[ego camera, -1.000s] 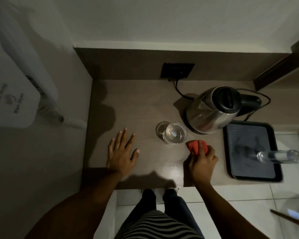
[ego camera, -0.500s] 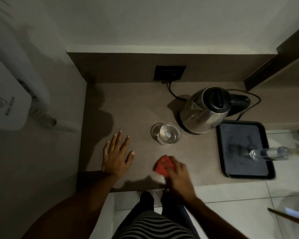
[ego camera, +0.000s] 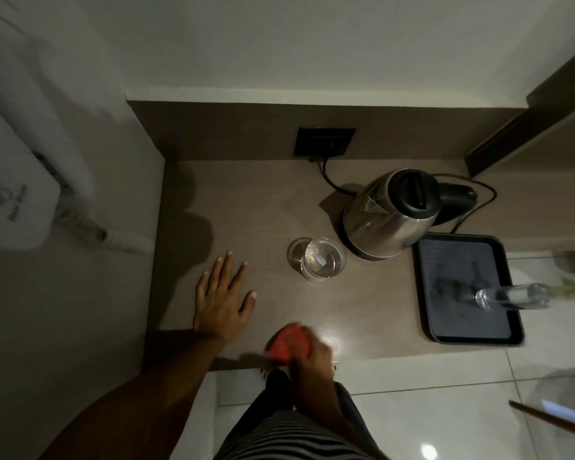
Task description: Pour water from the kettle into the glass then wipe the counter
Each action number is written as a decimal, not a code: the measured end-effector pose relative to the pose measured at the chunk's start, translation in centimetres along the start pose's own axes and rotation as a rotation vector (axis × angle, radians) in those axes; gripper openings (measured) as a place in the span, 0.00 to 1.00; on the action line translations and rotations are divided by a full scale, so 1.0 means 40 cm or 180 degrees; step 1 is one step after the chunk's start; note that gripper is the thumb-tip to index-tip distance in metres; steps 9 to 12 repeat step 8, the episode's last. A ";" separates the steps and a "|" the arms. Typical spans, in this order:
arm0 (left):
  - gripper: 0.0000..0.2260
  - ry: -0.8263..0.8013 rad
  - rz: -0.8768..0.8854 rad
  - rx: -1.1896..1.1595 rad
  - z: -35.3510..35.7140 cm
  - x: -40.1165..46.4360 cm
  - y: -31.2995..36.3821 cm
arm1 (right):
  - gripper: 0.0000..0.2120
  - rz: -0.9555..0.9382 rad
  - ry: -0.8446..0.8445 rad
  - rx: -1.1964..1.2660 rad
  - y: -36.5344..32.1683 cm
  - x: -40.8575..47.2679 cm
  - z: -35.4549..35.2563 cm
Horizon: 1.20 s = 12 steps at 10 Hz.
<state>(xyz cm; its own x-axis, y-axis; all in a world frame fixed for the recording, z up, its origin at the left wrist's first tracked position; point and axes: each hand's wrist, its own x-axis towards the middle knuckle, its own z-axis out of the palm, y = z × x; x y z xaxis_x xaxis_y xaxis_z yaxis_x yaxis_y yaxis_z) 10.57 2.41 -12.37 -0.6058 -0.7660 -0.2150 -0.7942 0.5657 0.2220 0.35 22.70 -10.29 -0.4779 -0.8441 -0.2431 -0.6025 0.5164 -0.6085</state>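
Observation:
A steel kettle with a black lid stands on its base at the back right of the brown counter. Just left of it and nearer to me stands a clear glass holding water. My left hand lies flat on the counter with its fingers spread, left of the glass. My right hand is blurred at the counter's front edge, shut on a red cloth pressed to the surface.
A black tray sits at the counter's right end with a clear bottle on it. A black wall socket with the kettle's cord is at the back. A white wall unit hangs on the left. Tiled floor lies below.
My right hand has dragged the red cloth from beside the kettle leftward and toward me, to the counter's front edge. My left hand has stayed flat in place.

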 end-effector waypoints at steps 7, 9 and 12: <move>0.43 -0.0556 0.0181 0.0287 -0.011 -0.001 0.094 | 0.36 0.1348 0.0426 -0.0959 0.454 0.132 -0.511; 0.46 -0.0578 0.0147 0.0182 -0.024 -0.008 0.104 | 0.37 0.1472 0.0452 -0.0844 0.425 0.128 -0.526; 0.46 -0.0578 0.0147 0.0182 -0.024 -0.008 0.104 | 0.37 0.1472 0.0452 -0.0844 0.425 0.128 -0.526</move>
